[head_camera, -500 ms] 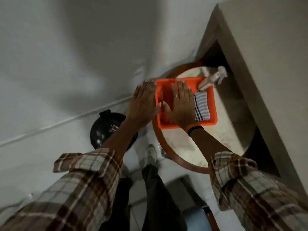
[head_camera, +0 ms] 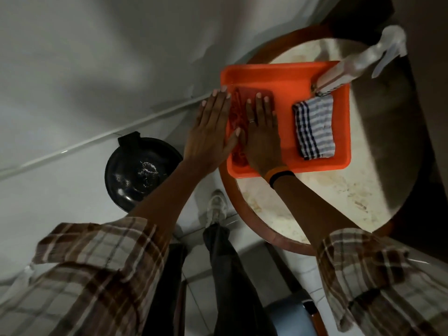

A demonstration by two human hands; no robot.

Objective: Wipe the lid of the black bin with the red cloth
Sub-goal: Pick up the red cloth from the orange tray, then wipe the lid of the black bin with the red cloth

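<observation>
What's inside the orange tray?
The orange tray holds a red cloth under both hands, a striped cloth and a spray bottle. The hands cover part of the red cloth.

Flat right hand [head_camera: 260, 139] shifted toward orange plastic tray's [head_camera: 286, 73] left edge, exposing folded red cloth [head_camera: 238, 112] and whole striped cloth [head_camera: 314, 128].

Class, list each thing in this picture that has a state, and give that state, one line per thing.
Red cloth: folded, lying in the tray under both hands.
Orange plastic tray: flat on the round table.
Blue-and-white striped cloth: folded, untouched in the tray.
Clear spray bottle: lying tilted over the tray's corner.
Black bin lid: closed, smudged.
Left hand: open, flat.
Right hand: open, flat on the red cloth.
</observation>
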